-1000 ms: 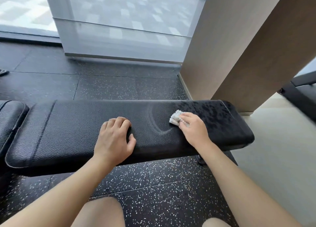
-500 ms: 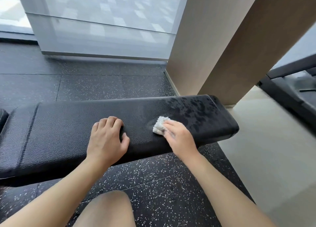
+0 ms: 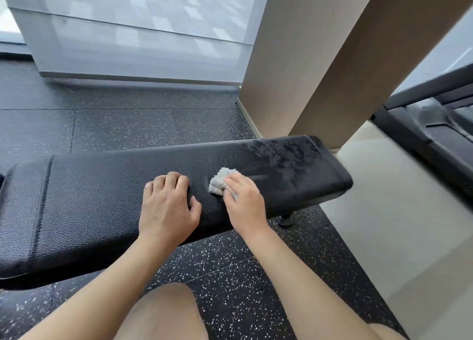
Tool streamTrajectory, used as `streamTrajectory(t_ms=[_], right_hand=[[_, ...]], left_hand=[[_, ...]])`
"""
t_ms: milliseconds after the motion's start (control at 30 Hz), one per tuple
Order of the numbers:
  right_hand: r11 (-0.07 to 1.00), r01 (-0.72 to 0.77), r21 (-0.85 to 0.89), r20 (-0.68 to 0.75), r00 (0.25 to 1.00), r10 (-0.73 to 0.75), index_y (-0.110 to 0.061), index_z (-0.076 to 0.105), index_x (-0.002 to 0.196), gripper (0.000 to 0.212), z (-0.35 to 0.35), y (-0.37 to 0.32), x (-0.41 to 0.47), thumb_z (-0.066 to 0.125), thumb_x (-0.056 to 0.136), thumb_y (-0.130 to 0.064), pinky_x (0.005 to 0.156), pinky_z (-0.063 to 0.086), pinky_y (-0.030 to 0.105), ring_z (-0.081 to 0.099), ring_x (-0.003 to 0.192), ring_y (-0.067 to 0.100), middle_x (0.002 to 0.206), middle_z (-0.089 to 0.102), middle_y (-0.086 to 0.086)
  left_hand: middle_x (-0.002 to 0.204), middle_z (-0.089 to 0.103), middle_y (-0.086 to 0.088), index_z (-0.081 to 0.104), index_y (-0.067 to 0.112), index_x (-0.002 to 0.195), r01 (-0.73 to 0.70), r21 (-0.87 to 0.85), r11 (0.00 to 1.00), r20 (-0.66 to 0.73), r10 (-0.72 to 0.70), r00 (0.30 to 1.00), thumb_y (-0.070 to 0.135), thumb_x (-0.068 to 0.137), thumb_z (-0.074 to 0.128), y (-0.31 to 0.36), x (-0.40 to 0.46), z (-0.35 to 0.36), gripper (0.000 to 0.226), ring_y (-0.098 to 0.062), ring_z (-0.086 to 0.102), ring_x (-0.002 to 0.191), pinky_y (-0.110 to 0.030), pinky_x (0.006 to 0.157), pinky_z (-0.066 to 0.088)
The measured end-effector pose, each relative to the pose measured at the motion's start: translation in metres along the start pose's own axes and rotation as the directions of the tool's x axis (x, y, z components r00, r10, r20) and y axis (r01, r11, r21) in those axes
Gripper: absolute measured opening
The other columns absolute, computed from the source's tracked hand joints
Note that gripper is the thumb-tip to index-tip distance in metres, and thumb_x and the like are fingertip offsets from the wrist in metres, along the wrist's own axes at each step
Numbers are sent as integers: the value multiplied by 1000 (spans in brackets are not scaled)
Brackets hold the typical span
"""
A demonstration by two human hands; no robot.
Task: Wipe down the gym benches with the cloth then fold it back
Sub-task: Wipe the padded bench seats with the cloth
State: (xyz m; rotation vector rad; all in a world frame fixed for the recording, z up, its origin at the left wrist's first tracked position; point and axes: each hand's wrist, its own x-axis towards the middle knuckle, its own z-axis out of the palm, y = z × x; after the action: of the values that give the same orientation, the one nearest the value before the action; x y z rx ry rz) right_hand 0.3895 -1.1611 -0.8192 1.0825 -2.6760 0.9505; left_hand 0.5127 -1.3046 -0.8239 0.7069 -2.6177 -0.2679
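Wiping looks partway done: the right hand (image 3: 244, 201) presses the bunched cloth (image 3: 221, 181) mid-bench (image 3: 102, 194), the left hand (image 3: 167, 206) rests curled and empty, folding remains.

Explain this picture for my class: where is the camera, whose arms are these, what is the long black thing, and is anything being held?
The camera sits on a person's head, looking down at their own arms. The long black thing is a padded gym bench; its far right end looks damp. The right hand presses a small pale cloth against the padding. The left hand rests on the bench beside it, fingers curled, holding nothing. Below lies speckled rubber floor; a beige pillar stands behind.
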Motion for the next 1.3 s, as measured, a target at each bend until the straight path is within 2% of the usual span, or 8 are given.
streamTrajectory(t_ms=[100,233,400,533,800,1033,1167,1300], right_hand=[[999,47,18,81,996,-48,-12,73,124,29,-17,11,3,64,96,-15,112,34,19,55,127,15,133,67,-3],[998,33,48,194,980,-42,-15,76,120,27,-43,34,12,69,95,-19,112,36,18,57,124,10,130,68,-7],[993,-115,-27,99,988,117,-15,74,124,29,-58,56,32,69,96,-19,112,39,25,58,125,11,131,68,-7],[986,-123,-112,55,990,130,-14,74,124,30,-45,50,37,66,96,-21,110,42,30,57,126,18,132,67,-5],[978,208,-20,318,929,-191,-11,72,126,30,-44,39,37,68,98,-20,115,37,26,54,128,13,134,63,-4],[931,342,131,323,873,-366,-13,75,119,23,-20,55,82,67,98,-20,110,40,21,57,123,10,129,64,-7],[970,224,92,252,937,-241,-13,74,122,26,-12,82,140,66,99,-20,109,45,33,61,120,18,129,65,-4],[995,99,-9,217,971,-95,-19,75,119,25,-22,111,174,61,101,-28,96,47,33,62,114,23,125,66,-3]], left_hand=[[115,59,-8,57,13,102,-7,-9,1000,-7,7,1000,38,85,48,-1,-1,0,32,-35,52,107,-49,97,39],[117,60,-9,57,13,103,-8,-24,1000,9,8,1000,38,85,48,-2,0,1,32,-36,52,108,-50,98,40],[117,59,-10,57,12,103,-11,-17,1000,22,12,1000,38,85,49,-2,1,0,32,-36,52,110,-50,96,39],[119,59,-9,57,13,104,-14,-15,1000,19,14,1000,38,85,49,-3,1,1,33,-36,51,110,-49,98,39],[124,61,-5,61,17,109,21,-45,999,2,-21,1000,41,85,47,-3,0,3,37,-32,54,114,-47,102,40],[121,58,5,58,24,107,30,-58,998,5,-30,1000,43,84,52,-4,1,2,30,-26,53,113,-45,103,43],[124,57,8,59,26,111,44,-41,998,16,-43,999,44,86,52,-3,-1,3,32,-23,53,114,-43,105,43],[124,58,8,61,25,112,41,-27,999,21,-40,999,42,86,54,-1,0,2,32,-23,54,113,-43,103,43]])
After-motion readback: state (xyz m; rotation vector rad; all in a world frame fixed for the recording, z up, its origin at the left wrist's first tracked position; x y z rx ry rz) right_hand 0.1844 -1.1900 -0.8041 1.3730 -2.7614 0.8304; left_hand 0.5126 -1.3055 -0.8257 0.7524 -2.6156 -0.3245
